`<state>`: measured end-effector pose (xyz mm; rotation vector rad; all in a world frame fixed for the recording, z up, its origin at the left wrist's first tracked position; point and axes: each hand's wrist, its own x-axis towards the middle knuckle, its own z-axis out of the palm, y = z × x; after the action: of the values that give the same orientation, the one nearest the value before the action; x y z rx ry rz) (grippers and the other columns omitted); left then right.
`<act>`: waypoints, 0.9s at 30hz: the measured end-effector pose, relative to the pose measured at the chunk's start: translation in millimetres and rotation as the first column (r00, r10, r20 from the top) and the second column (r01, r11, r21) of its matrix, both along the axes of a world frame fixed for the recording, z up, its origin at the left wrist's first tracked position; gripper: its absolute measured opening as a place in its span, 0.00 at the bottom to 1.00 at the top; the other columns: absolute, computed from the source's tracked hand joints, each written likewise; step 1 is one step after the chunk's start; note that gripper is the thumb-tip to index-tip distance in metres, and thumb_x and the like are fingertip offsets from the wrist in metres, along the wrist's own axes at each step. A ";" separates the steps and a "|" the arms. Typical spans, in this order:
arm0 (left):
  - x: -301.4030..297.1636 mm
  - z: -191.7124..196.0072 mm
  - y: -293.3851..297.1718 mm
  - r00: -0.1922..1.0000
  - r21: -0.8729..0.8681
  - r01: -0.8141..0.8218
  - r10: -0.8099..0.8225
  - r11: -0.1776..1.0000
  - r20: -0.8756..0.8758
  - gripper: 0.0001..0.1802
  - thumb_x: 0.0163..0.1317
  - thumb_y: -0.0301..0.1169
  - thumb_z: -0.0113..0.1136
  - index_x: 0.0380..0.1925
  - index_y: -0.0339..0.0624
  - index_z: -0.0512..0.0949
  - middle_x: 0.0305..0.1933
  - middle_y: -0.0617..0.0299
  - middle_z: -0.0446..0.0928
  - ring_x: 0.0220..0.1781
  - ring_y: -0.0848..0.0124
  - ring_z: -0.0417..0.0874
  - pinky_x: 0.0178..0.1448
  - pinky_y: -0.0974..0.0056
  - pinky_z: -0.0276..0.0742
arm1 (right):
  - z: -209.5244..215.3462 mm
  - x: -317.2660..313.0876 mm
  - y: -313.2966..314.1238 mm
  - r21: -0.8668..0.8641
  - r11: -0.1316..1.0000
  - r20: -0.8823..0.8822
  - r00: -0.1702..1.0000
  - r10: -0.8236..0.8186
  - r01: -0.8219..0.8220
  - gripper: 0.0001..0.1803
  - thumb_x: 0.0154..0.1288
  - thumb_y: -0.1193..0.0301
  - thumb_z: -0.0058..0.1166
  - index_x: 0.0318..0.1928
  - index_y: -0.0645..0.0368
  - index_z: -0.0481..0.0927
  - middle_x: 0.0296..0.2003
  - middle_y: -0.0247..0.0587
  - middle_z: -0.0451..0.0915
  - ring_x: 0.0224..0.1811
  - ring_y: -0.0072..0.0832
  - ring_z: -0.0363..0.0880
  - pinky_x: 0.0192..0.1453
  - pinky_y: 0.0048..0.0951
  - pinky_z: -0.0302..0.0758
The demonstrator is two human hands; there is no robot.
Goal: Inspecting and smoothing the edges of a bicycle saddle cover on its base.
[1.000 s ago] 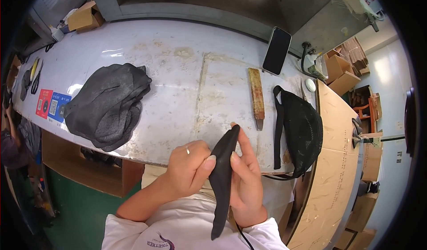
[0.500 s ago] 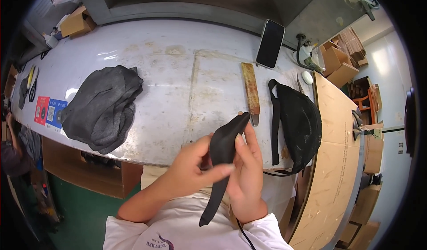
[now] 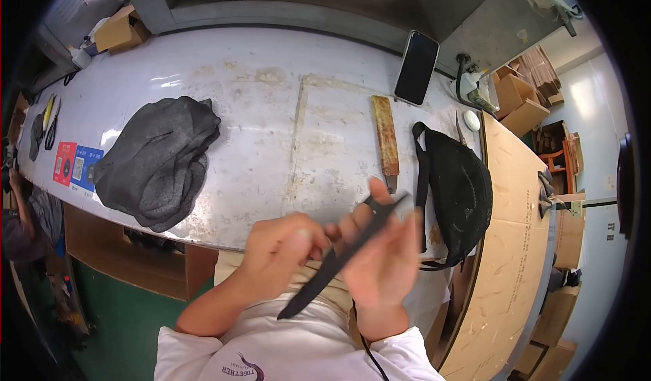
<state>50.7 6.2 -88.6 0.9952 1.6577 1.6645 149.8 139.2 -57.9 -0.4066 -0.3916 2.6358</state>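
A long, narrow black piece (image 3: 317,280), apparently soft, slants across in front of my body above the table's near edge. Its far end lies across the fingers of my right hand (image 3: 382,259), which are curled about it and smeared by motion. My left hand (image 3: 279,251) is beside the piece's middle, fingers curled and thumb pressed in. Whatever sits between those left fingertips is hidden. Just beyond my right hand lies a flat yellow-brown tool (image 3: 385,133) with a metal tip. To its right rests a black bag-like item (image 3: 458,194) with a strap.
Crumpled dark grey cloth (image 3: 159,164) covers part of the table's left side. A phone (image 3: 416,69) leans at the back. Red and blue cards (image 3: 78,167) and cutting tools (image 3: 51,123) lie far left. Cardboard (image 3: 505,238) borders the right. Another person's arm (image 3: 24,208) shows at far left.
The black piece has turned from its broad face to a thin edge, and its near end has swung left. My left hand has drawn back to the left, its fingers now curled.
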 end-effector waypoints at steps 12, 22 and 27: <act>22.4 -16.1 -2.6 0.688 0.181 0.230 -0.291 0.956 0.665 0.32 0.77 0.52 0.29 0.23 0.39 0.69 0.21 0.63 0.66 0.20 0.75 0.62 0.30 0.71 0.61 | -18.3 -1.6 37.7 0.128 0.976 -0.553 0.803 0.220 -0.179 0.37 0.72 0.35 0.25 0.63 0.50 0.63 0.20 0.36 0.66 0.19 0.29 0.64 0.29 0.34 0.63; -7.6 -8.3 -11.3 0.904 0.278 -0.220 0.088 0.935 0.419 0.31 0.79 0.47 0.27 0.29 0.36 0.70 0.23 0.60 0.72 0.22 0.77 0.70 0.25 0.72 0.65 | -34.9 18.5 -53.8 0.760 0.605 0.217 0.970 0.108 -0.238 0.28 0.67 0.82 0.56 0.66 0.70 0.64 0.50 0.47 0.78 0.48 0.29 0.80 0.49 0.31 0.81; 10.7 1.1 -7.6 0.797 0.245 -0.400 0.203 0.883 0.569 0.30 0.78 0.49 0.31 0.34 0.34 0.71 0.29 0.55 0.76 0.20 0.76 0.71 0.23 0.71 0.68 | -25.1 10.3 -47.9 0.740 0.645 0.216 0.975 0.039 -0.190 0.24 0.67 0.84 0.53 0.63 0.72 0.67 0.46 0.48 0.81 0.47 0.26 0.81 0.42 0.25 0.86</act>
<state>61.3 -1.4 -87.5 0.3433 1.2033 2.2651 160.1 91.2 -83.0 -0.3318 -1.5610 2.2577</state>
